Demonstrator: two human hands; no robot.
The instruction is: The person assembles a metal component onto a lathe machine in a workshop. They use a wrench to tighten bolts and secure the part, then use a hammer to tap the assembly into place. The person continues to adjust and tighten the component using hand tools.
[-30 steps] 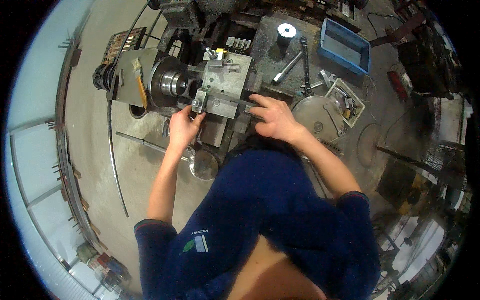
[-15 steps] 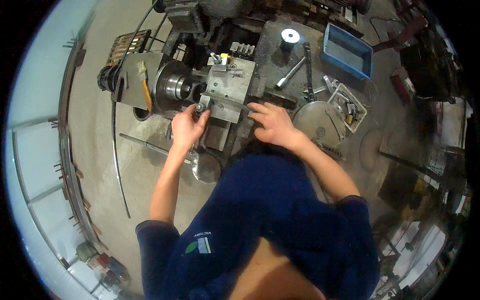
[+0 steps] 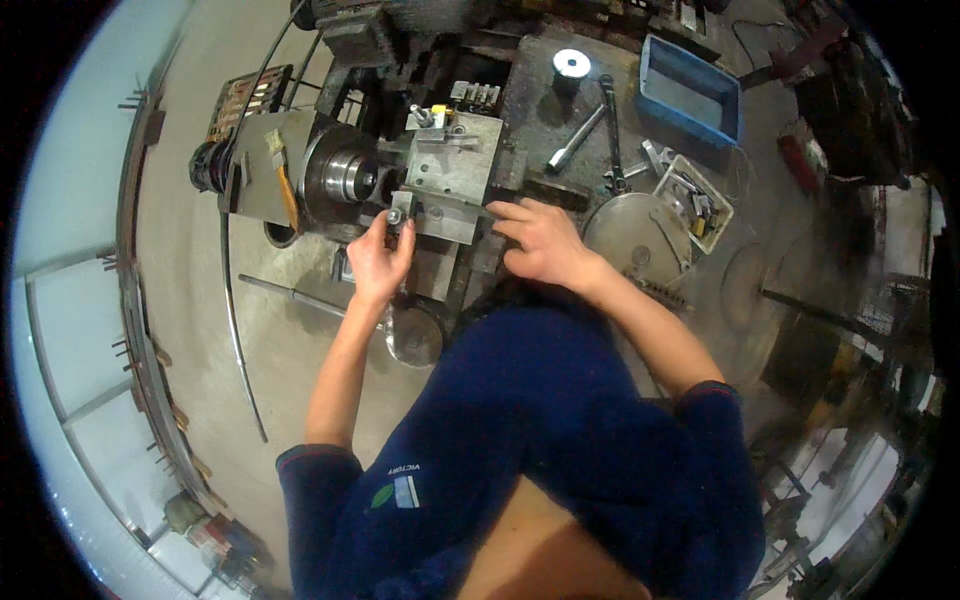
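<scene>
The garment is a dark navy short-sleeved shirt (image 3: 540, 400) with a deep neckline (image 3: 522, 490) that narrows to a point. The left sleeve (image 3: 318, 480) and right sleeve (image 3: 718, 430) each terminate above the forearm in a hem with thin trim, seemingly reddish, though the dim, soft view leaves its exact shade uncertain. A chest emblem (image 3: 397, 493) on the wearer's left combines a green leaf shape, a pale upright panel and small white lettering; the left hand (image 3: 381, 262) and right hand (image 3: 543, 243) are bare.
</scene>
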